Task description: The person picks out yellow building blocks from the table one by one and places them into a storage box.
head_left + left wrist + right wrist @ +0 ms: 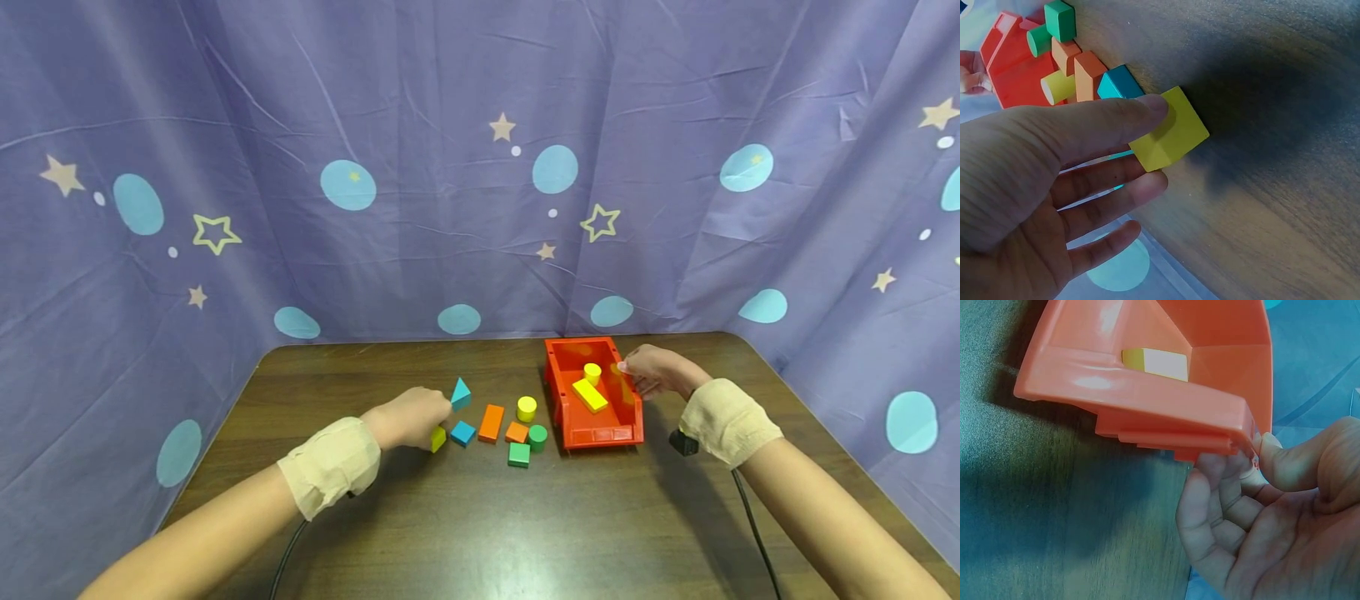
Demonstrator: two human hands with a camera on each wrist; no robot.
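Block (pixel 1177 132), yellow, pinched in left hand (pixel 415 417); right hand (pixel 654 371) grips bin (pixel 600 436).

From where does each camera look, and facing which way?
Head: worn there, facing forward and down at the table; left hand, right hand, forearms.
Left wrist: worn there, facing the yellow block; both hands partly show.
Right wrist: worn there, facing the red bin; only right hand shows.
Head and left wrist share the green cylinder.

"What colour is the bin (pixel 600 437)?"
"Red, and the long block (pixel 589 396) in it is yellow."
"And the far curtain (pixel 450 50)?"
"Purple, with light blue spots (pixel 555 169) and tan stars (pixel 502 127)."
"The table (pixel 465 533)?"
"Brown, with dark wood lines."
"The triangle (pixel 461 396) left of the bin?"
"Blue."
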